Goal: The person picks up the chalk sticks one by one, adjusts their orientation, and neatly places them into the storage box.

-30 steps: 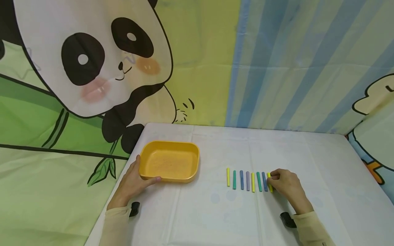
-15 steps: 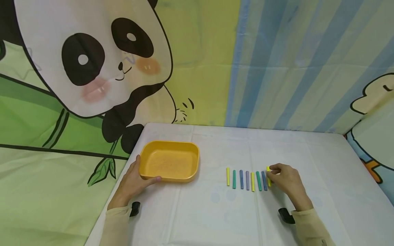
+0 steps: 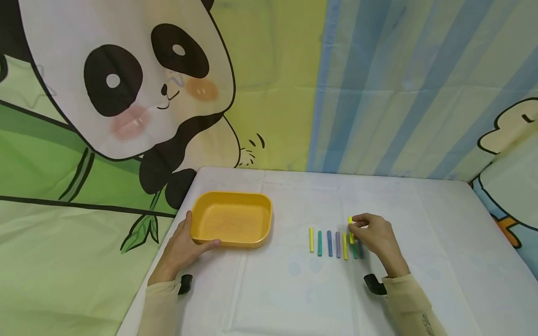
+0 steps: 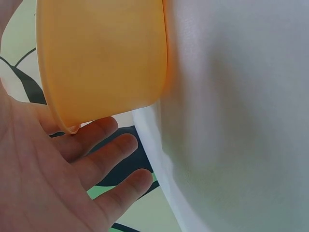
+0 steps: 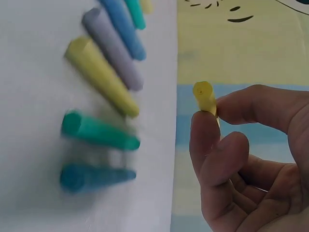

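In the head view my left hand [image 3: 180, 251] holds a yellow-orange plastic tray [image 3: 232, 243] at its left near corner, thumb along the near side and fingers at the left side. The left wrist view shows the fingers spread under the tray's rim. My right hand [image 3: 378, 237] pinches a yellow chalk stick [image 5: 203, 92] between thumb and fingertips, raised over the right end of a row of chalk. Below it in the row lie a green chalk stick [image 5: 99, 129] and a blue chalk stick [image 5: 96, 179], partly covered by the hand in the head view.
Leftward along the row lie another yellow chalk [image 3: 345, 246], a purple one [image 3: 338, 245], a blue one [image 3: 329, 243], a green one [image 3: 320, 243] and a yellow one [image 3: 311, 240]. A white cloth [image 3: 286, 298] covers the table. A printed panda curtain [image 3: 269, 93] hangs behind.
My right hand has lifted the rightmost yellow chalk stick off the table and carried it left, over the neighbouring green and blue sticks. The left hand and the tray stay in place.
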`<state>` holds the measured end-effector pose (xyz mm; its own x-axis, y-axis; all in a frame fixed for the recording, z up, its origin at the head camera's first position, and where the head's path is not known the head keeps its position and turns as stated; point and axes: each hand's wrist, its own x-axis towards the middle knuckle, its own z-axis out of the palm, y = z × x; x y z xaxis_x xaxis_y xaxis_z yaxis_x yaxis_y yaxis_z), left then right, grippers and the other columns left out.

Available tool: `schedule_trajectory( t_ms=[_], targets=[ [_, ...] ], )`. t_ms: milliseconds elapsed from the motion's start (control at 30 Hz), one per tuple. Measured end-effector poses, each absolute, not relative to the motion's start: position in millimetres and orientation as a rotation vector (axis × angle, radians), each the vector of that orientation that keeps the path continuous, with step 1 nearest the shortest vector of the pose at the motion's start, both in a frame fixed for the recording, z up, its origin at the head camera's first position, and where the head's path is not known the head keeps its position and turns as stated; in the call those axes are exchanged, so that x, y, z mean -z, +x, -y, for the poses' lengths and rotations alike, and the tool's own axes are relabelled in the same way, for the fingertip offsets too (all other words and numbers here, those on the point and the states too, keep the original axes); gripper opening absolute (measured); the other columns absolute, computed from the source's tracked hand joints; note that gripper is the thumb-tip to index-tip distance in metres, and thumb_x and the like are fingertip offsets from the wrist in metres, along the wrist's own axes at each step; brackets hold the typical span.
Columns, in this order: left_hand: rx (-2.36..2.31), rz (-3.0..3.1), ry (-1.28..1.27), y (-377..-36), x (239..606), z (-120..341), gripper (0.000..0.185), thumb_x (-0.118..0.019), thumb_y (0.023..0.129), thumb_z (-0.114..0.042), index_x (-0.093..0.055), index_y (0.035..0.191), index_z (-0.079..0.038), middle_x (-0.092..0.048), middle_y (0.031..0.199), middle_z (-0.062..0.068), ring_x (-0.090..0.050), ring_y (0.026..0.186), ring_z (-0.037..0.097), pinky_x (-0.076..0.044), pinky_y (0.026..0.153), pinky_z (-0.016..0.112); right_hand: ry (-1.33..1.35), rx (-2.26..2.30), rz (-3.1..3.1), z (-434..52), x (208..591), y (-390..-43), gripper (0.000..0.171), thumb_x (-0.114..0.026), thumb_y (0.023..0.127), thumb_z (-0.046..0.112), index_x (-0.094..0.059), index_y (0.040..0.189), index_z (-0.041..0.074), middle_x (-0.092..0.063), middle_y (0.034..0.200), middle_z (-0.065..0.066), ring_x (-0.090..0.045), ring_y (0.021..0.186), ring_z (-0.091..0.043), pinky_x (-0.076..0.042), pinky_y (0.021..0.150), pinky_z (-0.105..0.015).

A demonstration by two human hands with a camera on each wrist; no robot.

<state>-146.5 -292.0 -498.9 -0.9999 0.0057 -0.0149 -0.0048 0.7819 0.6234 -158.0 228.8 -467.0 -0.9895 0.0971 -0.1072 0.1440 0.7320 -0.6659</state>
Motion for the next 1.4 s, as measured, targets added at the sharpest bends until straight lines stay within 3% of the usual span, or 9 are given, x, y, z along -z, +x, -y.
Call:
schedule_trajectory(
  t_ms=[467,600,1000,1200,1400],
  targets=[
    [-1.037,-2.95,-0.007,-147.8,502.0,293.1,0.145,-0.078,0.066,-0.077,0.011,0.162,-0.015,-0.02,0.163,0.024,-0.037,0.137,0.042,-0.031,0.11,0.066,0.097,1.359,-2.741,-162.6,448.1,-177.4,0.037,-0.066,0.092,0.025,-0.07,0.125,0.009,-0.069,0.107,-0.007,-0.072,0.083,-0.028,-0.056,0.064,-0.033],
    [-1.024,-2.946,-0.015,-147.1,500.2,293.2,0.146,-0.077,0.067,-0.078,0.012,0.162,-0.012,-0.018,0.163,0.026,-0.033,0.141,0.045,-0.029,0.111,0.066,0.059,1.437,-2.701,-144.3,442.4,-179.8,0.035,-0.066,0.092,0.023,-0.07,0.124,0.01,-0.069,0.105,-0.007,-0.072,0.083,-0.029,-0.059,0.068,-0.039],
    [-1.034,-2.935,-0.017,-145.6,498.3,293.4,0.144,-0.078,0.069,-0.076,0.012,0.162,-0.012,-0.017,0.164,0.026,-0.029,0.144,0.046,-0.028,0.112,0.067,-0.02,1.618,-2.589,-77.7,421.0,-191.6,0.028,-0.072,0.088,0.021,-0.073,0.114,0.011,-0.068,0.097,-0.005,-0.072,0.075,-0.023,-0.059,0.064,-0.035],
    [-1.046,-2.917,-0.032,-146.3,498.8,292.7,0.145,-0.077,0.068,-0.078,0.013,0.162,-0.014,-0.016,0.164,0.026,-0.029,0.143,0.045,-0.027,0.112,0.066,-0.039,1.672,-2.519,-39.6,415.7,-202.8,0.025,-0.073,0.087,0.019,-0.074,0.11,0.01,-0.069,0.092,-0.004,-0.071,0.069,-0.018,-0.061,0.067,-0.04],
    [-1.044,-2.911,-0.033,-148.2,499.1,292.4,0.146,-0.076,0.067,-0.079,0.014,0.161,-0.015,-0.015,0.165,0.025,-0.029,0.143,0.045,-0.027,0.112,0.067,-0.08,1.744,-2.428,-5.4,418.7,-208.7,0.023,-0.074,0.087,0.017,-0.074,0.108,0.007,-0.072,0.089,-0.004,-0.072,0.07,-0.019,-0.061,0.064,-0.032]
  ],
)
